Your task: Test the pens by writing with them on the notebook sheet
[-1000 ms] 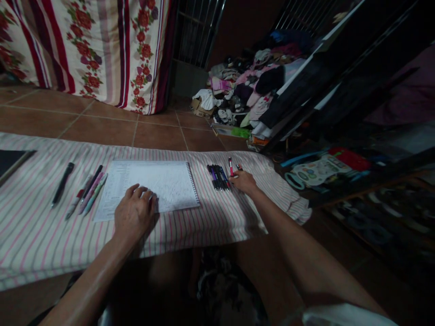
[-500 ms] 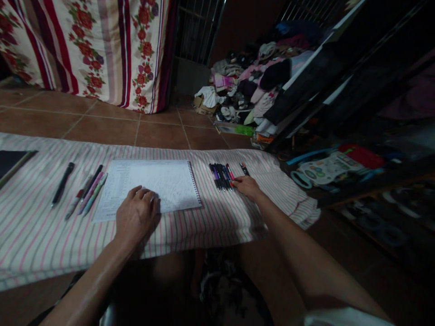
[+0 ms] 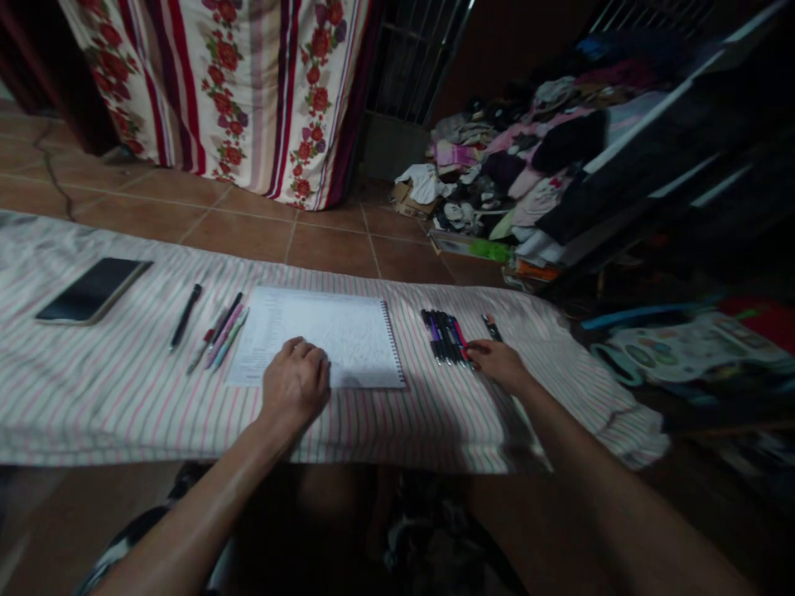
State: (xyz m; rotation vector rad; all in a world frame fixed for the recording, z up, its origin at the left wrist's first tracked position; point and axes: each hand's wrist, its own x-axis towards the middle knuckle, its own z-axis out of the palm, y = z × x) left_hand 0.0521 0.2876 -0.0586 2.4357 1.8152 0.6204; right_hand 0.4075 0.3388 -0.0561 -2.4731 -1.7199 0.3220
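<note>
My left hand (image 3: 294,377) rests on the near edge of the white spiral notebook (image 3: 360,319), its fingers curled under; whatever may be inside them is hidden. The notebook lies open with faint writing on it. To its right, several pens (image 3: 442,338), mostly dark, lie side by side in a row. At the row's right end my right hand (image 3: 498,362) pinches a red pen (image 3: 460,333) between thumb and fingers, low against the cloth. Another dark pen (image 3: 492,327) lies apart, just beyond that hand.
A striped cloth (image 3: 142,397) covers the low table. Left of the notebook lie several coloured pens (image 3: 219,331), a black pen (image 3: 185,317) and a phone (image 3: 93,290). Beyond hang a floral curtain (image 3: 261,99) and a heap of clothes (image 3: 509,165). A colourful plastic item (image 3: 658,348) stands at right.
The view has turned left, so everything sits further right and the whole phone shows. My right hand still grips the red pen at the row's end; my left hand stays on the notebook.
</note>
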